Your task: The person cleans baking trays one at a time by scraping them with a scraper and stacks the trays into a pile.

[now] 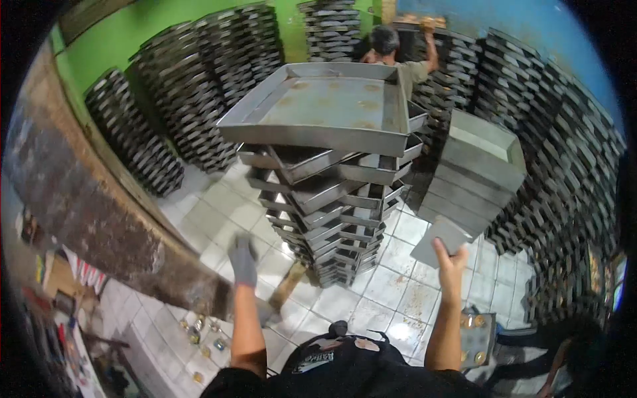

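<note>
Grey scraper (441, 241) in R hand (452, 259), lower edge blurry; L gloved (244, 259), fingers unclear.

1 tray (328, 103) lies on the central stack (328, 192), before 1 person (415, 70).

green (113, 41) and blue walls (524, 23), white-tiled floor (375, 308)

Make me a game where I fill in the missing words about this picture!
The hand holding the flat plate is the ____ one.
The other hand wears a glove coloured ____.
The wall at the picture's top left is painted ____.
The floor tiles are ____.

Missing words: right; grey; green; white.
</note>
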Motion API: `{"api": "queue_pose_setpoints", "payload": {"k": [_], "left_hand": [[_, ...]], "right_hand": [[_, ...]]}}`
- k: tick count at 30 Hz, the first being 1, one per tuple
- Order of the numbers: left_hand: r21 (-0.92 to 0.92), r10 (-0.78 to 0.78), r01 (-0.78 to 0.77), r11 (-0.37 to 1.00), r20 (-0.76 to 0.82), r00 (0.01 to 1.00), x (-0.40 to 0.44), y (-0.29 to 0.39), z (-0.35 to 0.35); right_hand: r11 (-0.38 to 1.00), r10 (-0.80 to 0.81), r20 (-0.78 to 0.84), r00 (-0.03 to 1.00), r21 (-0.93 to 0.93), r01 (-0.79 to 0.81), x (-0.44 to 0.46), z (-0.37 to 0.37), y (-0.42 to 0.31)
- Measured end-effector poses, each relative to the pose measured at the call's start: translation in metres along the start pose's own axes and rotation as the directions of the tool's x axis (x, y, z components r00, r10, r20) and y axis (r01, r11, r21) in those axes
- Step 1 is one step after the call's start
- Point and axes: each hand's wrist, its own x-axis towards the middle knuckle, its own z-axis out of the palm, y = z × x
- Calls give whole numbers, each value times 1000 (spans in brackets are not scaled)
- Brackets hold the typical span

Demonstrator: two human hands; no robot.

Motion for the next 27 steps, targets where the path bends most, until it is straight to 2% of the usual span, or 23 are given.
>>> {"api": "queue_pose_setpoints", "payload": {"k": [2, 4, 6, 7, 8, 9, 10, 11, 12, 14, 17, 19, 20, 21, 22, 23, 24, 25, 26, 27], "left_hand": [[308, -224, 217, 926, -12, 974, 4, -132, -62], [609, -441, 339, 717, 19, 898, -23, -226, -106], [801, -612, 321, 506, 71, 788, -58, -280, -131], [857, -685, 291, 425, 95, 722, -77, -293, -137], [888, -740, 274, 368, 102, 665, -93, -305, -141], [912, -786, 254, 323, 109, 608, -107, -314, -145], [923, -820, 257, 286, 97, 563, -119, -318, -146], [931, -848, 263, 252, 82, 524, -127, -319, -149], [936, -866, 275, 219, 57, 496, -133, -319, -152], [941, -889, 299, 159, 5, 457, -141, -322, -164], [949, -908, 307, 70, -68, 414, -144, -328, -187], [964, -909, 263, 47, -68, 411, -136, -327, -197], [977, -905, 204, 61, -32, 424, -130, -322, -198], [990, -888, 17, 139, 117, 445, -121, -316, -193], [786, -747, -533, 312, 550, 374, -90, -331, -184], [669, -742, -714, 206, 582, 331, -67, -355, -160], [502, -735, -861, 82, 614, 288, -44, -375, -131], [315, -726, -948, -40, 643, 244, -19, -395, -101], [588, -619, -790, 173, 689, 377, -7, -407, -69], [888, -717, -431, 161, 405, 567, 2, -439, -20]], "right_hand": [[953, 277, 149, 949, -168, -252, -10, -18, 85], [885, 348, -7, 938, -327, -331, -45, -41, 166], [538, 615, -154, 773, -636, -554, -112, -139, 337], [490, 240, -230, 943, -810, -322, -181, -196, 424], [485, 131, -153, 980, -852, -198, -242, -246, 454], [544, 442, -197, 875, -716, -436, -279, -261, 397], [257, 431, -385, 816, -815, -520, -331, -301, 427], [192, 483, -374, 792, -837, -512, -356, -317, 402], [127, 409, -395, 823, -868, -480, -384, -334, 391], [46, 634, -318, 705, -894, -445, -382, -322, 297], [154, 780, -230, 582, -831, -534, -378, -317, 258], [-21, 710, -324, 625, -897, -442, -383, -324, 292], [132, 604, -241, 760, -910, -393, -403, -352, 346], [66, 628, -325, 707, -883, -464, -376, -321, 334], [86, 586, -192, 787, -951, -296, -366, -314, 356], [100, 617, -168, 769, -952, -288, -354, -305, 383], [260, 688, -172, 706, -849, -460, -288, -242, 312], [361, 737, -196, 646, -694, -622, -243, -194, 268], [464, 645, -79, 760, -750, -471, -235, -187, 297], [576, 621, 6, 784, -682, -452, -212, -166, 286]]}}
